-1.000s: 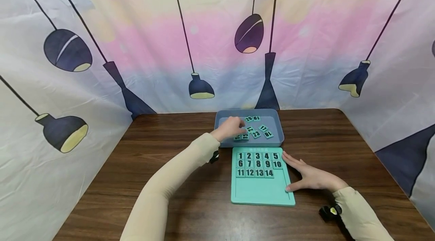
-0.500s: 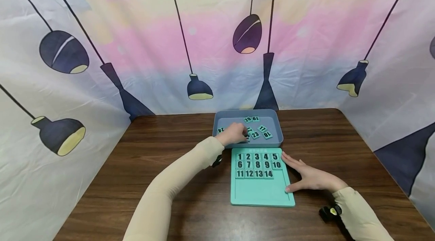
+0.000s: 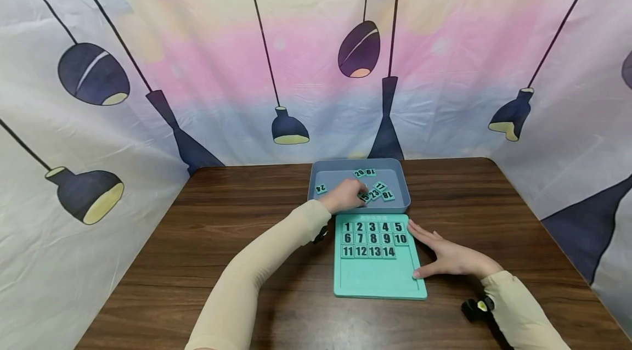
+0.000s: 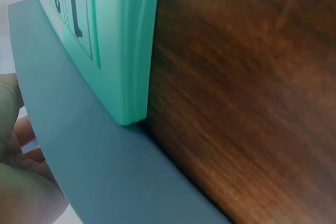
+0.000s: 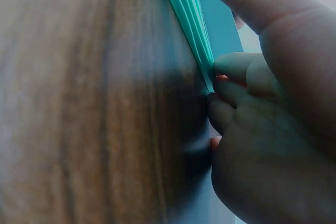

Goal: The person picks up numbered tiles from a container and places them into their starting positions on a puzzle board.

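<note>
My left hand [image 3: 348, 195] reaches into a grey-blue tray [image 3: 318, 168], fingers curled down at a number tile marked 15 [image 3: 364, 198], which shows partly beneath the fingertips. Behind the tray wall [image 4: 105, 150] in the left wrist view, most of that hand [image 4: 26, 187] is hidden. My right hand [image 3: 451, 257] lies along the right side of a turquoise number board [image 3: 375, 281], thumb and fingers spread against its edge. On the board, tiles 1 to 14 sit in rows. In the right wrist view, fingertips [image 5: 226, 66] rest right at the board's edge [image 5: 186, 14].
Loose tiles lie in the tray: 24 [image 3: 321, 188] at left, 20 [image 3: 359, 173] and 19 [image 3: 370, 172] at the back, 17 [image 3: 380, 186], 23 [image 3: 374, 194] and 18 [image 3: 388, 195] at right. The tray stands directly behind the board on a wooden table [image 3: 257, 196].
My left hand has moved right and slightly nearer within the tray, uncovering tile 24. Tile 15 has slid right, and tile 23 has shifted towards 17. My right hand stays at the board.
</note>
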`<act>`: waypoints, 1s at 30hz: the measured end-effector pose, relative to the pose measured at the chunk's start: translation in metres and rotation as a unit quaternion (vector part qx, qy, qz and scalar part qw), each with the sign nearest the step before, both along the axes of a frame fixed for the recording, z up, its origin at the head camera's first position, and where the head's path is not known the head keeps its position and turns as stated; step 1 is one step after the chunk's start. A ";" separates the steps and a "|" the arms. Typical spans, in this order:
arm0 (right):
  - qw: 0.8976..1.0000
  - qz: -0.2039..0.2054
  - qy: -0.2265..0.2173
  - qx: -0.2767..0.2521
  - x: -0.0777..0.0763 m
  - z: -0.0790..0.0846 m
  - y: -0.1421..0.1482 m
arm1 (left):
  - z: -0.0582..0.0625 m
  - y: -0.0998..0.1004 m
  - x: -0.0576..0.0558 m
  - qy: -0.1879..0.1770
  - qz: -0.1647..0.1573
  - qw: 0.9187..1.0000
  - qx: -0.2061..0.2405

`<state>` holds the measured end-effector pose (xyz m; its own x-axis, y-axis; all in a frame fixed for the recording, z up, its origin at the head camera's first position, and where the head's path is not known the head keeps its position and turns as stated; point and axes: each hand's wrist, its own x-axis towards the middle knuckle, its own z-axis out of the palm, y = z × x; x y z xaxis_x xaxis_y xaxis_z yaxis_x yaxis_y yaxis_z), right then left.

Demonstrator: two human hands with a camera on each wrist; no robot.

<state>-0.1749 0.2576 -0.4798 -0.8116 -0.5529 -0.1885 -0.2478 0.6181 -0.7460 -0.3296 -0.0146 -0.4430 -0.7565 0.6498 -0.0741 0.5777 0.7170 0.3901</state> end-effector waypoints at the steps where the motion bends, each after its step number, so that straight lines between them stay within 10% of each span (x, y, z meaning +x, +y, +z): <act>1: 1.000 0.001 0.001 0.000 0.000 0.000 0.000 | 0.000 0.000 0.000 0.000 0.001 1.000 0.003; 12: 1.000 0.001 0.002 0.000 0.000 0.001 0.001 | -0.001 -0.001 0.001 -0.018 0.009 0.999 0.051; 19: 1.000 -0.001 -0.001 0.002 0.000 0.001 0.001 | 0.015 0.001 0.006 -0.018 -0.050 0.993 0.101; 30: 1.000 -0.009 -0.016 0.014 -0.002 0.002 0.001 | 0.022 0.024 0.060 -0.035 -0.182 0.980 0.067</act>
<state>-0.1766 0.2585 -0.4780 -0.8148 -0.5320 -0.2304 -0.2120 0.6433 -0.7357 -0.2697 0.0096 -0.4211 -0.4691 0.8830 -0.0133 0.7540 0.4083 0.5146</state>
